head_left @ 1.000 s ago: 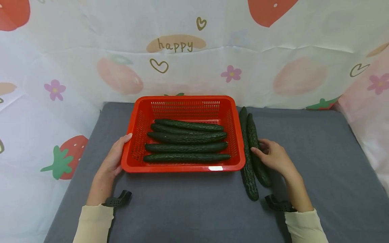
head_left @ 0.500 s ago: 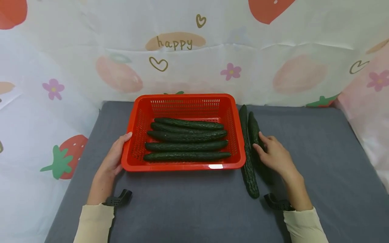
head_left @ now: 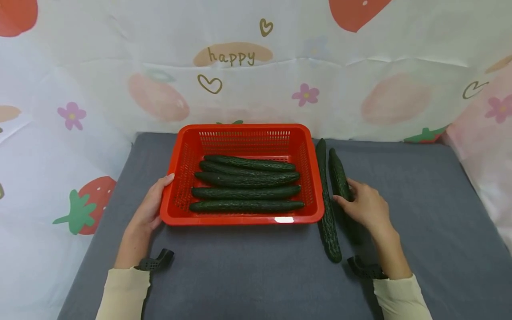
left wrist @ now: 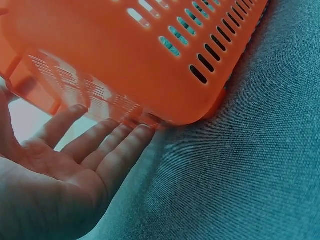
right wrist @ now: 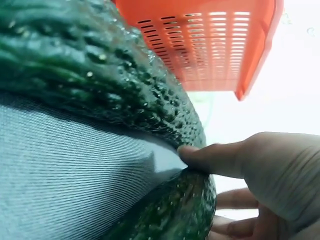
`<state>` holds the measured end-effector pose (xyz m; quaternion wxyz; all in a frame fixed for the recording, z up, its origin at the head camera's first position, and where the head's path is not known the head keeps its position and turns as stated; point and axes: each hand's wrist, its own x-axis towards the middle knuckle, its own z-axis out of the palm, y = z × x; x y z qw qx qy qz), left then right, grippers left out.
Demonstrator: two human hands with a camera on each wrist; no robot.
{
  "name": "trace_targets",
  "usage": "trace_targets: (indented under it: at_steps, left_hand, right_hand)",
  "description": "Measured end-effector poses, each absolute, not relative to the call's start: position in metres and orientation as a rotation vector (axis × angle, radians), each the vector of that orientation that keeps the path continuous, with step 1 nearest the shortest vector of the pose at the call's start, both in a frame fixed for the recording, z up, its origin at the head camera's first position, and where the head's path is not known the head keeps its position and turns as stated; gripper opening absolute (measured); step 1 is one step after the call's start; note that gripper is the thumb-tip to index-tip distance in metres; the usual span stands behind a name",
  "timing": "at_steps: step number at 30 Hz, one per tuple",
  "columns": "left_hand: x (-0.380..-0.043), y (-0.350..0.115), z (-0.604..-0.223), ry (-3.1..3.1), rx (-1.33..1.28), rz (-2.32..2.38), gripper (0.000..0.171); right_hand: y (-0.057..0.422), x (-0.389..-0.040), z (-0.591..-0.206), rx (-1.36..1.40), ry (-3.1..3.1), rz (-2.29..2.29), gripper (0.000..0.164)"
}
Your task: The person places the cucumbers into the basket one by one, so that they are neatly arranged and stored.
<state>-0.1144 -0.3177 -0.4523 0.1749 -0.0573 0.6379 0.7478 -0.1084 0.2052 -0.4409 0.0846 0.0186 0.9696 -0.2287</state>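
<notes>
A red plastic basket (head_left: 242,219) stands on the grey cloth, with several dark green cucumbers (head_left: 246,206) lying crosswise inside. My left hand (head_left: 149,204) holds its left side, thumb at the rim and fingers (left wrist: 125,150) against the outer wall. Beyond the basket's right side, two more cucumbers lie lengthwise. The nearer one, a long cucumber (head_left: 329,222), runs along the basket. The outer cucumber (head_left: 340,173) is gripped by my right hand (head_left: 366,206), its thumb (right wrist: 215,159) in the gap between the two and its fingers on the far side. My hand covers part of it.
Grey cloth (head_left: 248,275) covers the table. Behind it and at the sides hangs a white curtain (head_left: 248,98) printed with fruit, flowers and hearts. Black wrist mounts (head_left: 156,262) sit on both wrists.
My right hand has shifted its fingers on the outer cucumber and moved it slightly right, widening the gap to its neighbour. The left hand and basket stay in place.
</notes>
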Motion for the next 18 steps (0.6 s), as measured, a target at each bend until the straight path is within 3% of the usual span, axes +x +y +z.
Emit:
trace_targets:
  at_steps: [18]
  left_hand:
    - [-0.114, -0.318, -0.452, 1.787, -0.16, 2.133, 0.033]
  right_hand:
    - [0.226, -0.114, -0.43, 0.078, 2.78, -0.732, 0.069]
